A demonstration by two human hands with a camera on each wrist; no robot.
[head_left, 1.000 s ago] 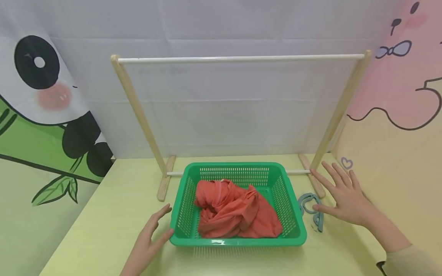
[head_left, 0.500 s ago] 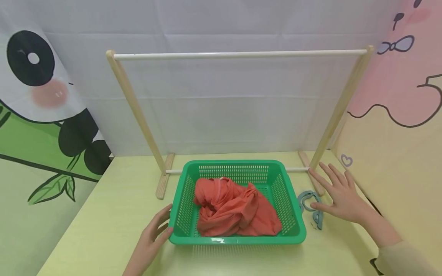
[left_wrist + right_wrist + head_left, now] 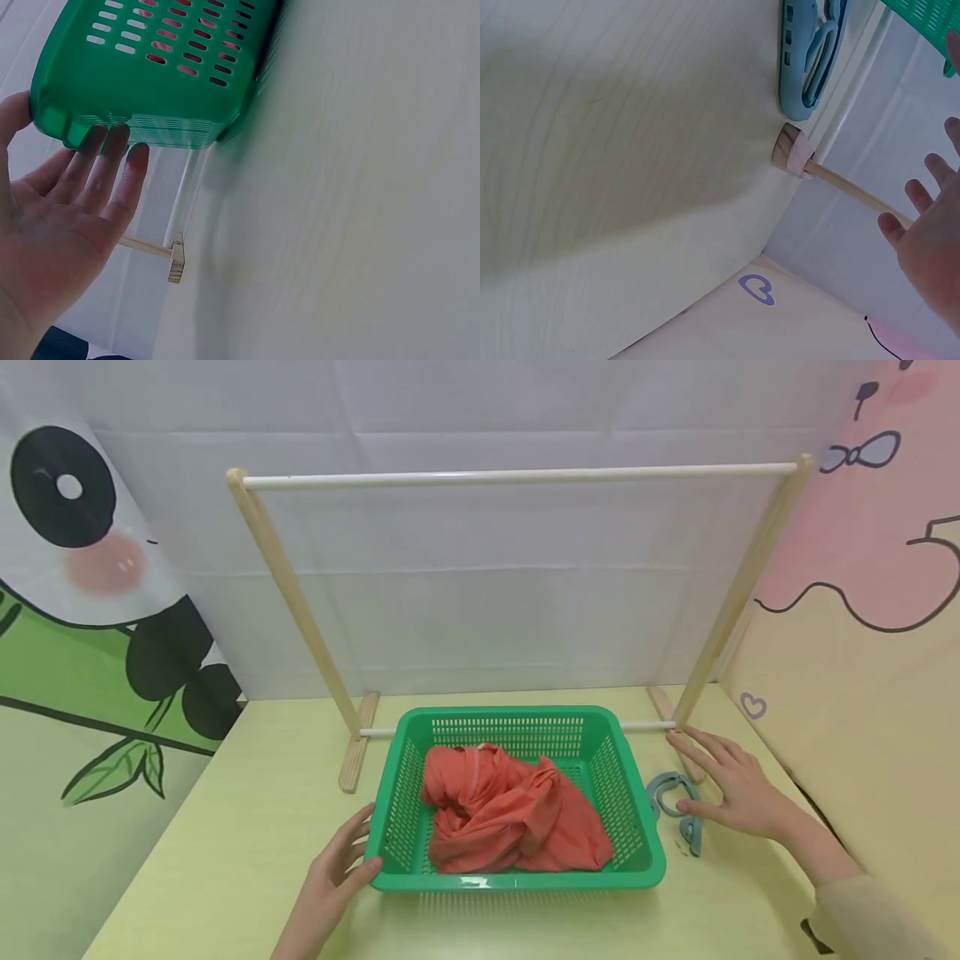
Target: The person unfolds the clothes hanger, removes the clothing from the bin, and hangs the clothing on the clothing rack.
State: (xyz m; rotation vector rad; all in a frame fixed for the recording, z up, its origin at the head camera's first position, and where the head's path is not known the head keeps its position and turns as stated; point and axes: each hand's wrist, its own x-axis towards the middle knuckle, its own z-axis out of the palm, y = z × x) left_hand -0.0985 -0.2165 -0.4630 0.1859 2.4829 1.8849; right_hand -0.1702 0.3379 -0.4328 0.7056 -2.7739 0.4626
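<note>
A green plastic basket [image 3: 517, 882] with slotted walls stands on the table, holding a crumpled red-orange cloth garment [image 3: 517, 814]. My left hand [image 3: 330, 872] is at its left side, thumb at the rim near the front corner. In the left wrist view, the fingers [image 3: 112, 161] of that hand reach the basket's outer wall, only slightly bent. To the right of the basket lies a blue-grey plastic folding clothes hanger [image 3: 692, 833]. My right hand [image 3: 738, 789] hovers beside and partly over it, fingers spread and holding nothing; the right wrist view shows the hanger [image 3: 799, 67] apart from them.
Behind the basket stands a wooden rack with a white top rail [image 3: 517, 477], slanted posts and wooden feet [image 3: 358, 752]. A white cloth backdrop [image 3: 487, 627] hangs at the back. Printed panels close in the left and right sides of the pale yellow table [image 3: 217, 852].
My left hand has come in to the basket, its thumb now at the rim. The right hand has lowered a little toward the hanger. The view has tilted slightly.
</note>
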